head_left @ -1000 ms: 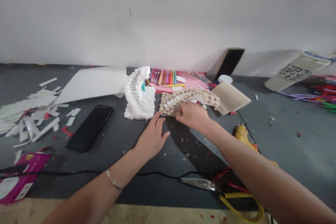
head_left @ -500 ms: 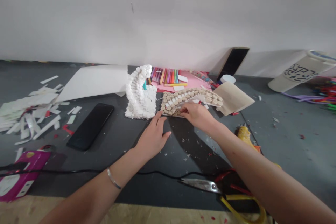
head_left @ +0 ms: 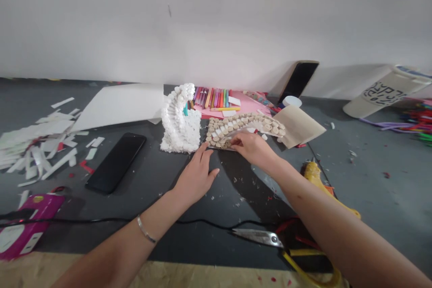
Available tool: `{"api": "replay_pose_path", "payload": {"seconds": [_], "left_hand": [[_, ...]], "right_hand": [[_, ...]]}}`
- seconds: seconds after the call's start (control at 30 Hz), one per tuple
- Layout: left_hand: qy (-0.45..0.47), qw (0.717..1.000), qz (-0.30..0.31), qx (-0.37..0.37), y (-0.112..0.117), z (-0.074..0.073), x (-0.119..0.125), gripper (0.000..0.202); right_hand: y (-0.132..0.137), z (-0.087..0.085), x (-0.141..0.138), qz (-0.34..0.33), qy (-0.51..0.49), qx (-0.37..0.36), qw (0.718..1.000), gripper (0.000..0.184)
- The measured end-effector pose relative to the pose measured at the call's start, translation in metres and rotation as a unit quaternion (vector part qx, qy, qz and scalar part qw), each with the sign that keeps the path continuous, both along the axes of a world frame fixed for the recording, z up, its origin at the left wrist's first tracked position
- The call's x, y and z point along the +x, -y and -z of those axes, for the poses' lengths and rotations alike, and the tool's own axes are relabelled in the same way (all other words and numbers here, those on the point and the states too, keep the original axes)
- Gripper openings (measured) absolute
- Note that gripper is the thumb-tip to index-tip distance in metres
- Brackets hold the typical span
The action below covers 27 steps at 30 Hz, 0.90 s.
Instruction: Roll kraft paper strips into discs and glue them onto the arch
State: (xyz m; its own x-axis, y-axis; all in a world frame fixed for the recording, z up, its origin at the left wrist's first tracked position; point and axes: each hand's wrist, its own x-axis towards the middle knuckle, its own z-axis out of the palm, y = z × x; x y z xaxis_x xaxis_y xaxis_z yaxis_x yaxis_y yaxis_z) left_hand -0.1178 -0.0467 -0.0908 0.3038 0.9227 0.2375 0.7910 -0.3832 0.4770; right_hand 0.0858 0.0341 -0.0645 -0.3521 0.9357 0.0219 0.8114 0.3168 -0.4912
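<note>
A small craft model [head_left: 216,132], its base and curved stair covered in beige round pieces, lies on the dark table. My right hand [head_left: 253,147] is closed in a pinch at the front part of its base. Whatever its fingertips hold, if anything, is hidden. My left hand [head_left: 195,175] stretches its fingers to the base's front left corner, with the thumb held apart; it is open. Just left of this model stands a similar white one [head_left: 180,121], with a curved stair rising from a rough white base.
Scissors [head_left: 258,237] and a yellow glue gun [head_left: 313,174] lie near my right forearm. A black cord [head_left: 111,220] crosses the front. On the left are a phone [head_left: 116,162], a magenta power strip [head_left: 42,216] and paper strips [head_left: 40,144]. Markers [head_left: 212,98] and a cup [head_left: 374,94] stand behind.
My right forearm has shifted slightly, and more of the yellow glue gun shows beside it. Both hands stay at the same spots on the beige model.
</note>
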Motion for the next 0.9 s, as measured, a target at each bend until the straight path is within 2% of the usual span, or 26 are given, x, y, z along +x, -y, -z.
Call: {"api": "replay_pose_path", "payload": {"seconds": [0.47, 0.7, 0.9], "left_hand": [[-0.008, 1.000, 0.004, -0.021, 0.0002, -0.0025, 0.0001, 0.045], [-0.011, 1.000, 0.008, -0.027, 0.0003, -0.0035, -0.0004, 0.046], [-0.018, 0.999, 0.001, -0.048, -0.0005, -0.0047, 0.0002, 0.047]], "right_hand": [[0.0051, -0.0024, -0.0040, 0.031, -0.008, -0.015, 0.999, 0.006], [0.0022, -0.0013, -0.0007, -0.005, 0.014, -0.007, 1.000, 0.008], [-0.0013, 0.0052, 0.0054, -0.021, -0.020, -0.017, 0.999, 0.004]]}}
